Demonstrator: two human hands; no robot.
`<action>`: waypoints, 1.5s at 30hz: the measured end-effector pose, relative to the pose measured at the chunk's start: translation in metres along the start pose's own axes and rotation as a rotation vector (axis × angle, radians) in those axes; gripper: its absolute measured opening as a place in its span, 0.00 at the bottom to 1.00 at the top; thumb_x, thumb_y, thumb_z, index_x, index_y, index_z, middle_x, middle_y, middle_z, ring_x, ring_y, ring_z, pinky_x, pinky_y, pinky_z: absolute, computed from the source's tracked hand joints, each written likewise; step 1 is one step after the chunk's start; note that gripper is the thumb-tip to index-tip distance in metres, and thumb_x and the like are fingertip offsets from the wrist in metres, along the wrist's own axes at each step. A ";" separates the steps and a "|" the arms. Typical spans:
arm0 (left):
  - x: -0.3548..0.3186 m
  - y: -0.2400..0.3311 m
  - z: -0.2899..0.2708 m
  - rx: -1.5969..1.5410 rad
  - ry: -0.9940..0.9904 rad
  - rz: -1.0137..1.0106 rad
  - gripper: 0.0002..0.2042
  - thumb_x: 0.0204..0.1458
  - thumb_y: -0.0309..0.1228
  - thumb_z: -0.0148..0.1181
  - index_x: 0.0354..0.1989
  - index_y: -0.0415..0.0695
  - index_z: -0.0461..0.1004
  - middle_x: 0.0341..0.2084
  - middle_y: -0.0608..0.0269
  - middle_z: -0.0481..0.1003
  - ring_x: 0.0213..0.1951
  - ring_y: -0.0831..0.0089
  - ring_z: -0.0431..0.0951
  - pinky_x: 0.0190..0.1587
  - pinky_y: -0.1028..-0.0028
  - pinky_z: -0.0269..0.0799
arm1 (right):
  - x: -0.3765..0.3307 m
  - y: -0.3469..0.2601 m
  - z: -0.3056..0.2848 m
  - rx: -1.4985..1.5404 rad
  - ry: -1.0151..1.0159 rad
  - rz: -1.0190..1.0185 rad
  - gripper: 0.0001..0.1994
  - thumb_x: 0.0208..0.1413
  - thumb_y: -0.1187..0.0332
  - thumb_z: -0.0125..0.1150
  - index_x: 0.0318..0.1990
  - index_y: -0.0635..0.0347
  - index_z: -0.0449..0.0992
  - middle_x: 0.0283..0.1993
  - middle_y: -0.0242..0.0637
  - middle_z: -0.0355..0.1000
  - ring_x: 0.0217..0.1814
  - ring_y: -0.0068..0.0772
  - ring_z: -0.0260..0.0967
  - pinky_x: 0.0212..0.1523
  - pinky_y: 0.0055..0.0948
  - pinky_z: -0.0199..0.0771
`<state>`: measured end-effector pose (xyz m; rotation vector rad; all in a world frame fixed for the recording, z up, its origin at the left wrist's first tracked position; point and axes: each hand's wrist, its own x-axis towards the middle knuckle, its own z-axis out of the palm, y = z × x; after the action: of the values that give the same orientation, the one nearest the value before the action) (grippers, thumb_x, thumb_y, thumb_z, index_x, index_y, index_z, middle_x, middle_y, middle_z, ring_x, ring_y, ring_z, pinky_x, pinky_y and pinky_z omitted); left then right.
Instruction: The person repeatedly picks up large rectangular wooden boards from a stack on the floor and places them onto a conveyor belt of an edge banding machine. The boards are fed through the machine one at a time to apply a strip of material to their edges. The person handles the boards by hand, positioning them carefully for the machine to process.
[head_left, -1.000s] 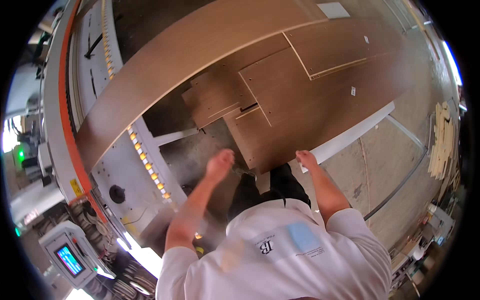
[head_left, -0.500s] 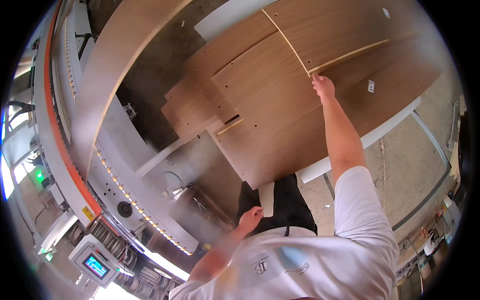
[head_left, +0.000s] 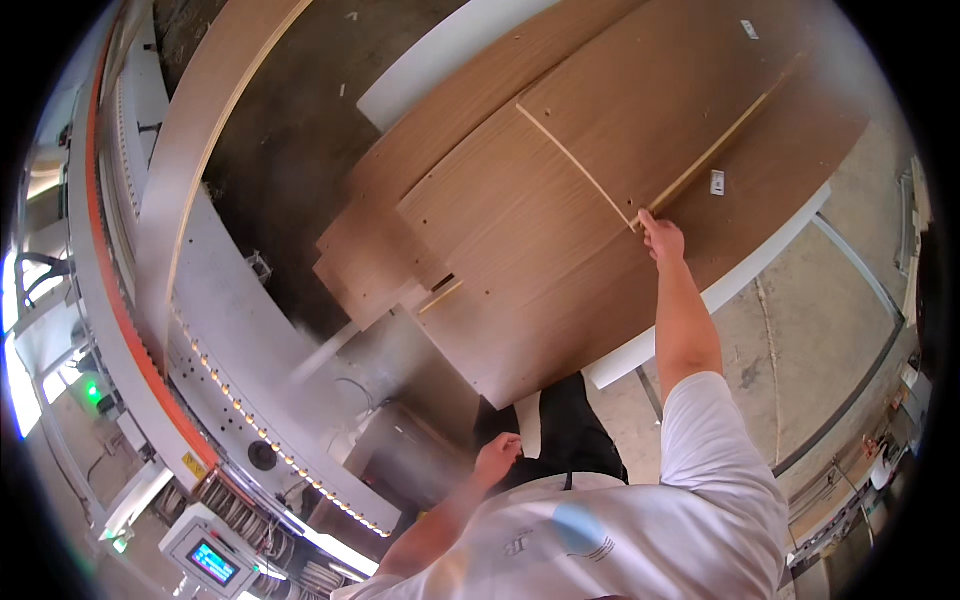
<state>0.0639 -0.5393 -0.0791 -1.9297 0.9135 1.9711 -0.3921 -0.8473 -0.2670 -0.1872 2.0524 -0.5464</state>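
Observation:
My right hand [head_left: 663,237], arm stretched forward, is closed on the near corner of a brown wood-grain panel [head_left: 610,110] with pale edges. This panel lies on top of other brown panels [head_left: 500,240] in a stack. Small dark holes dot their faces. My left hand [head_left: 497,460] is held in front of my waist, fingers curled in, with nothing visible in it. It touches no panel.
A long machine with an orange strip [head_left: 130,300] and a row of small rollers [head_left: 250,425] runs along the left. Another long board [head_left: 205,110] rests on it. A control screen [head_left: 212,562] stands at lower left. White supports [head_left: 770,270] show under the stack.
The top panel's near corner has come toward me with my right hand, and the panel has turned on the stack. My left hand stays at my waist. The view has shifted slightly.

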 end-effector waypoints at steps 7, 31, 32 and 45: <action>0.004 0.005 -0.006 0.040 -0.014 0.007 0.15 0.62 0.37 0.54 0.52 0.42 0.74 0.34 0.61 0.81 0.32 0.75 0.79 0.38 0.74 0.75 | 0.012 0.039 -0.035 0.549 -0.170 0.173 0.38 0.55 0.39 0.62 0.66 0.53 0.63 0.62 0.38 0.68 0.61 0.37 0.66 0.61 0.45 0.68; 0.016 0.137 -0.121 -0.820 0.206 0.354 0.14 0.62 0.42 0.57 0.47 0.44 0.75 0.32 0.69 0.76 0.29 0.78 0.72 0.35 0.76 0.71 | -0.384 0.147 0.102 0.777 -0.867 0.186 0.29 0.68 0.42 0.42 0.67 0.51 0.60 0.66 0.39 0.65 0.66 0.47 0.64 0.66 0.52 0.62; 0.005 0.131 -0.132 -0.739 0.266 0.367 0.14 0.62 0.42 0.58 0.47 0.44 0.75 0.32 0.69 0.76 0.29 0.78 0.72 0.34 0.76 0.70 | -0.404 0.148 0.107 0.715 -0.930 0.142 0.31 0.69 0.44 0.40 0.70 0.56 0.56 0.68 0.46 0.62 0.68 0.48 0.63 0.65 0.51 0.64; -0.223 -0.159 -0.298 -0.655 0.847 0.436 0.15 0.58 0.42 0.62 0.24 0.47 0.72 0.15 0.78 0.58 0.20 0.85 0.55 0.21 0.75 0.49 | -0.423 0.168 0.090 0.307 -0.508 0.034 0.43 0.56 0.31 0.52 0.66 0.60 0.60 0.56 0.36 0.72 0.55 0.31 0.70 0.55 0.40 0.66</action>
<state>0.4198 -0.5311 0.1125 -3.3308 0.9898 1.7663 -0.0805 -0.5790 -0.0518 -0.0950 1.4589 -0.7038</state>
